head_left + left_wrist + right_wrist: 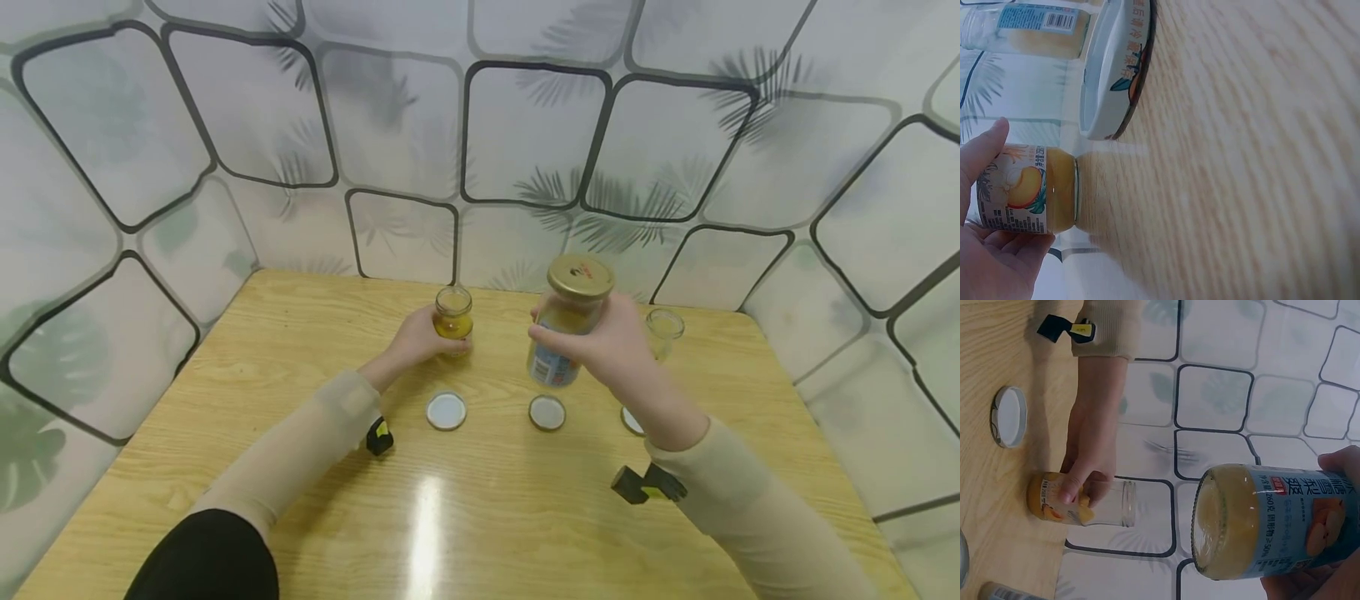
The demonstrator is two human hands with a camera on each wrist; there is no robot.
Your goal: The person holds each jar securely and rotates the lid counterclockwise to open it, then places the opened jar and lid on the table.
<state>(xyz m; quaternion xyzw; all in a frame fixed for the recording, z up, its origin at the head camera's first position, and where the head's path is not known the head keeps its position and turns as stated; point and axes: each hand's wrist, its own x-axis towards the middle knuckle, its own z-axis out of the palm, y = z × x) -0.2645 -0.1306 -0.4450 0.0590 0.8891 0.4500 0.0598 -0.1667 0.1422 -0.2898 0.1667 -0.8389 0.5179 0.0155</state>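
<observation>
My left hand [411,342] grips an open glass jar [453,321] of yellow fruit, which stands upright on the table. Its label shows a peach in the left wrist view, where the thumb lies on one side and the fingers on the other. My right hand [617,346] holds a larger fruit jar [1235,519] with a blue label, raised above the table. That jar has a gold lid [581,276] on its top, and pale contents show through its glass. Two loose lids, a left one [446,411] and a middle one [547,412], lie in front of the hands.
Behind my right hand stands another glass jar [664,325] without a lid. A third loose lid [632,422] is partly hidden by my right wrist. Patterned curtain [405,237] borders the wooden table [495,508] at the back and sides.
</observation>
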